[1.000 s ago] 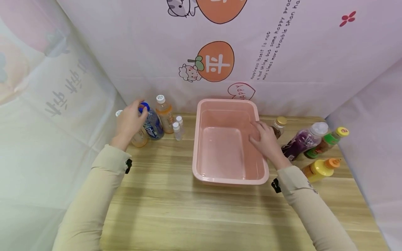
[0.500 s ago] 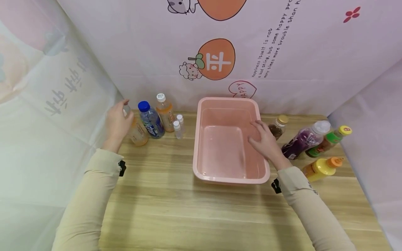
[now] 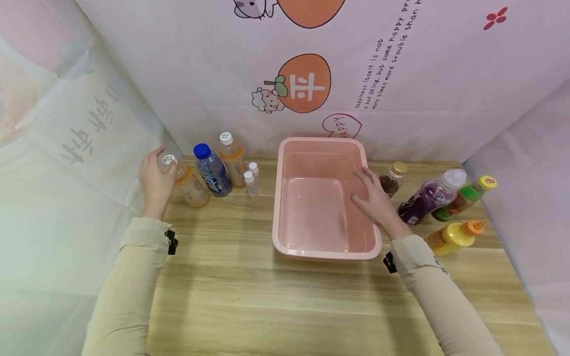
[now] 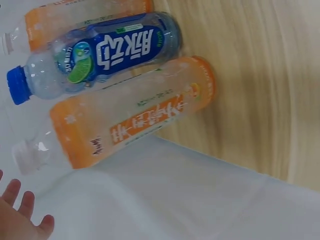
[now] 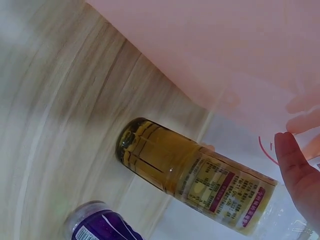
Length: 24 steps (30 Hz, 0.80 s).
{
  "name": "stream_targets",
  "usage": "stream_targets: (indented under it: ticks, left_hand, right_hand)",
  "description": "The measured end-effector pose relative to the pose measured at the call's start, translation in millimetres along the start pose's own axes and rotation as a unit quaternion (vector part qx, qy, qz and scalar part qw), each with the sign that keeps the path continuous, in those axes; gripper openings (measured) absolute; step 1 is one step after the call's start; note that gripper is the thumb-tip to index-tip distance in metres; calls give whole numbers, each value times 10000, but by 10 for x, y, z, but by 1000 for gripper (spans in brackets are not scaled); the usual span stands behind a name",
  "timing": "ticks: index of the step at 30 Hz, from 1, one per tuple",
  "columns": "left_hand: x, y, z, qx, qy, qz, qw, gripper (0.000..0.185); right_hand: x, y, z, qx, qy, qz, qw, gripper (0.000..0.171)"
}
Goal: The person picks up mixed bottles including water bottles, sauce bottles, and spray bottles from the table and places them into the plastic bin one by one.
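My left hand [image 3: 156, 180] is beside the white cap of the leftmost orange-labelled bottle [image 3: 191, 187], thumb and fingers spread apart. In the left wrist view, the fingertips [image 4: 27, 204] stand clear of that cap. A blue-capped bottle [image 3: 213, 170] and another orange-labelled bottle [image 3: 233, 158] stand upright to its right. My right hand [image 3: 376, 200] reaches over the right rim of the pink plastic basin [image 3: 327, 255], fingers loosely bent and holding nothing visible. In the right wrist view, some of its fingers show pale through the basin's wall; whether they touch it I cannot tell.
Two small white-capped vials [image 3: 251, 185] stand left of the basin. On its right are a gold-capped bottle [image 3: 392, 183], a purple drink bottle [image 3: 427, 200], a yellow-capped bottle [image 3: 467, 200] and a yellow squeeze bottle [image 3: 454, 240]. Cloth walls [image 3: 213, 64] enclose the table's back and sides.
My left hand has moved left, from the blue cap across to the far side of the leftmost bottle's white cap. The right hand and the basin have stayed in place.
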<state>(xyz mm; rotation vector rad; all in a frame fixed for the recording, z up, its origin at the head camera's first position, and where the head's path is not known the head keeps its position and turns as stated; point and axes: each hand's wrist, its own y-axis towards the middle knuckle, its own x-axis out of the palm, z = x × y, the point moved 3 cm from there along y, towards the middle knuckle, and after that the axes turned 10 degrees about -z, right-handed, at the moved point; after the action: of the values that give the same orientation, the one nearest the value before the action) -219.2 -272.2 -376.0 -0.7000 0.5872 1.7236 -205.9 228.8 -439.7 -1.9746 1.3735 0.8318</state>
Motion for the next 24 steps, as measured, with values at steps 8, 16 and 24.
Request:
stream_targets:
  ticks: [8, 16, 24]
  left_hand:
    - [72, -7, -152, -188, -317, 125, 9992, 54]
    - [97, 23, -170, -198, -313, 112, 9993, 56]
    - [79, 36, -181, -335, -446, 13, 9984, 60]
  right_hand:
    - [-1, -11, 11, 119, 85, -75, 9999, 65]
    - [-16, -8, 17, 122, 112, -21, 9999, 66]
    - [12, 6, 33, 132, 75, -38, 9999, 67]
